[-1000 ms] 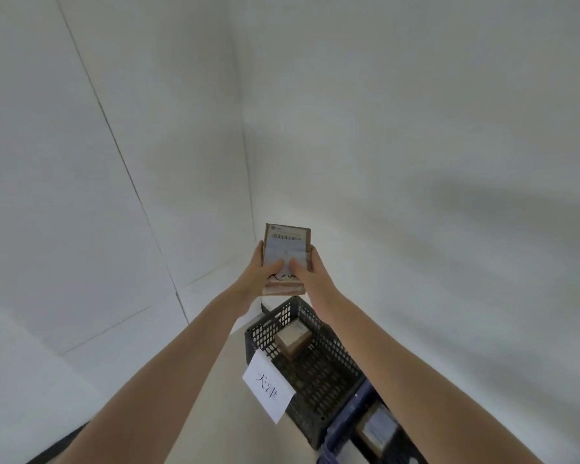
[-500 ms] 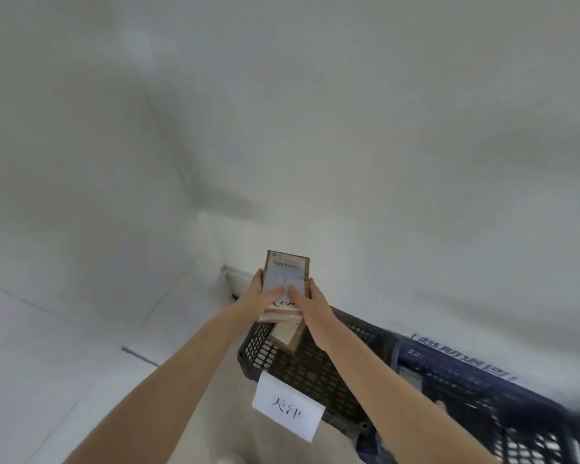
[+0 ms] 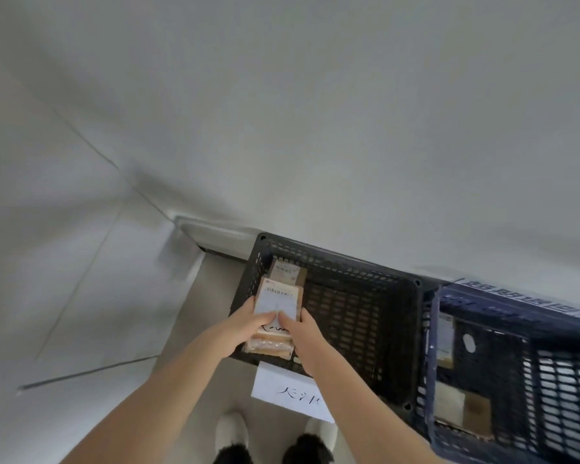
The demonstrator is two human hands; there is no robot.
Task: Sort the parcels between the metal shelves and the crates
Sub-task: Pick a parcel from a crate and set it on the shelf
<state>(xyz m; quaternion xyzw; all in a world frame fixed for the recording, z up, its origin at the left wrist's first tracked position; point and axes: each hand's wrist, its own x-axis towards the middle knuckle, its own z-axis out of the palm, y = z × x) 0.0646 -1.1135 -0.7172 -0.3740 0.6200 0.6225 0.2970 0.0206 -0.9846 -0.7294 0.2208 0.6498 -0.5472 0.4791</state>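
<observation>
The left grip [image 3: 246, 326] and right grip [image 3: 307, 333] pinch the held parcel [image 3: 277, 301] over the black crate's [image 3: 349, 262] left end. Released crooked, it could snag the crate's rim or wedge against the resting parcel [image 3: 287, 271] inside.

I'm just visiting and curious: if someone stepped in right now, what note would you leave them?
Left hand and right hand: both grip the brown cardboard parcel with a white label, thumbs on top, over the near left corner of the black plastic lattice crate.
Done: one smaller brown parcel lies in that crate; other parcels lie in the dark blue plastic crate beside it.
Left: lower and release the held parcel, then sort the rest. The metal shelves are out of view.
</observation>
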